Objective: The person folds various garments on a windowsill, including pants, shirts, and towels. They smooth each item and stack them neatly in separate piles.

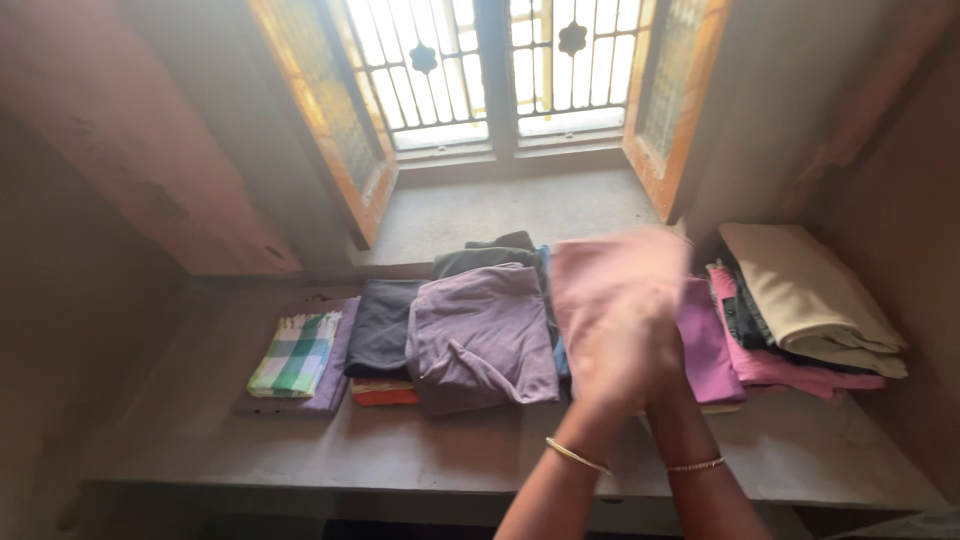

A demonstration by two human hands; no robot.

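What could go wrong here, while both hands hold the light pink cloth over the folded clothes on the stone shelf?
1. The hands are blurred: left hand, right hand. The light pink cloth may lose its fold.
2. The cloth hangs just above the crumpled mauve garment and could drag it out of place.
3. The pile with the beige folded cloth on top looks tilted; a bump could make it slide on the grey stone shelf.

Daylight pours through the window (pixel 500 70) ahead of me, blown out to white glare and hazing the upper frame. The walls and the shelf (pixel 200 430) sit dim and soft. My hands (pixel 625 350) and the pink cloth (pixel 615 275) smear with motion blur.
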